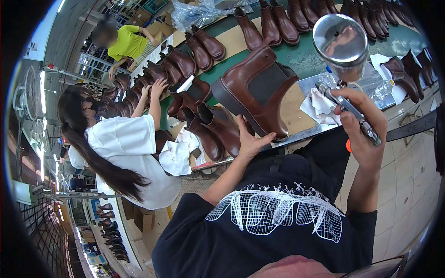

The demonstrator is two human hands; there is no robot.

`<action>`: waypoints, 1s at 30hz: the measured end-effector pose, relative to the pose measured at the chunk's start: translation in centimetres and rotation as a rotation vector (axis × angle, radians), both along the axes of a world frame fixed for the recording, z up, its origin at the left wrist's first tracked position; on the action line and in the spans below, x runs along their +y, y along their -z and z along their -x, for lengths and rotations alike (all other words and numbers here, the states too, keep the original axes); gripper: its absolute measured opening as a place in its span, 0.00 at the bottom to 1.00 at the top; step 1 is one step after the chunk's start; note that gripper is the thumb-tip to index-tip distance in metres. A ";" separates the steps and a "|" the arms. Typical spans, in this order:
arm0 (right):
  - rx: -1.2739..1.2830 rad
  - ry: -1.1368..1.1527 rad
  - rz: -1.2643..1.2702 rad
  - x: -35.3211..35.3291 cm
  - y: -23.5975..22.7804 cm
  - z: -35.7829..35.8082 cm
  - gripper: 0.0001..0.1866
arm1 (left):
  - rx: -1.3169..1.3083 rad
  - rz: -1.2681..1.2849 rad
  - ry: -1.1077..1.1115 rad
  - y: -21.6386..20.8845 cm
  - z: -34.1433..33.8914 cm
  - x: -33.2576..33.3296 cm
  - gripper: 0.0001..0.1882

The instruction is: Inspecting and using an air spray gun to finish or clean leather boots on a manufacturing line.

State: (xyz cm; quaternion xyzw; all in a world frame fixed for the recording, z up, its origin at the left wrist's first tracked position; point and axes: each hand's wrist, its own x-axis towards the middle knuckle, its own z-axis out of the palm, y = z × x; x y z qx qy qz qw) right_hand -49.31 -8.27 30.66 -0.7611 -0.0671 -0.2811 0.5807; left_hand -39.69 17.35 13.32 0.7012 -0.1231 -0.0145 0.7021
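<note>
My left hand (252,144) grips a dark brown Chelsea boot (270,84) by its toe end. Tilted above the table edge, the boot shows its thick dark sole on the left and a dark elastic panel in its side. Closed around the handle of a metal spray gun (354,111) is my right hand (366,123). A shiny silver cup (342,44) sits on top of the gun, right of the boot. The gun's nozzle is hard to make out, and so is whether any spray comes out. Crumpled white cloths (320,105) lie between boot and gun.
Pairs of brown boots (278,23) line the green table (301,60). More boots (211,132) stand close to my left hand, beside a stained white cloth (175,155). A co-worker in white (125,134) handles boots at left; another person in yellow-green (127,41) stands beyond.
</note>
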 end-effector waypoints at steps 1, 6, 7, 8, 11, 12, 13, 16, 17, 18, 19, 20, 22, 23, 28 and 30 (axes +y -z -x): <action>0.001 0.002 0.002 0.1 -0.5 -0.2 0.15 | 0.001 0.002 0.002 0.5 0.2 0.1 0.57; -0.060 0.052 0.062 0.2 -1.3 -1.2 0.13 | 0.026 -0.027 0.116 0.7 0.6 -0.2 0.47; -0.026 0.065 0.017 0.5 -1.4 -1.3 0.13 | 0.031 -0.025 0.115 0.9 0.7 -0.1 0.47; -0.020 0.064 0.019 0.4 -1.3 -1.3 0.13 | 0.048 -0.014 0.117 1.1 0.8 -0.1 0.46; 0.011 0.059 0.021 0.0 -0.9 -1.6 0.13 | 0.080 0.028 0.121 0.9 0.6 -0.2 0.46; -0.036 0.066 0.097 -0.1 -0.4 -1.8 0.13 | 0.094 0.053 0.120 0.9 0.6 -0.1 0.46; -0.084 0.074 0.173 -0.1 -0.1 -2.1 0.13 | 0.099 0.053 0.118 0.8 0.5 -0.1 0.46; 0.040 0.033 -0.002 0.8 -0.4 -1.8 0.12 | 0.125 0.039 0.113 0.4 0.3 -0.2 0.46; 0.043 0.037 -0.001 0.9 -0.4 -1.7 0.12 | 0.136 0.047 0.111 0.2 0.3 -0.2 0.46; 0.058 0.031 -0.009 1.0 -0.4 -1.7 0.12 | 0.147 0.054 0.103 0.1 0.3 -0.2 0.46; 0.072 0.025 -0.017 1.2 -0.3 -1.7 0.12 | 0.149 0.054 0.103 0.6 0.3 -0.1 0.46; 0.075 0.024 -0.016 1.4 -0.3 -1.6 0.12 | 0.118 0.057 0.095 1.2 0.2 0.0 0.47; 0.086 -0.003 0.003 1.8 -0.1 -1.8 0.13 | 0.091 0.059 0.072 1.5 0.2 0.2 0.47; 0.090 -0.011 0.001 2.0 0.1 -2.1 0.13 | 0.074 0.028 0.062 1.6 0.2 0.4 0.47; 0.045 -0.033 0.101 2.7 -0.1 -2.3 0.15 | 0.059 -0.036 0.102 1.3 -0.4 -0.1 0.47; 0.093 -0.044 0.155 3.0 -0.3 -2.1 0.16 | 0.002 -0.068 0.104 1.1 -0.5 -0.2 0.46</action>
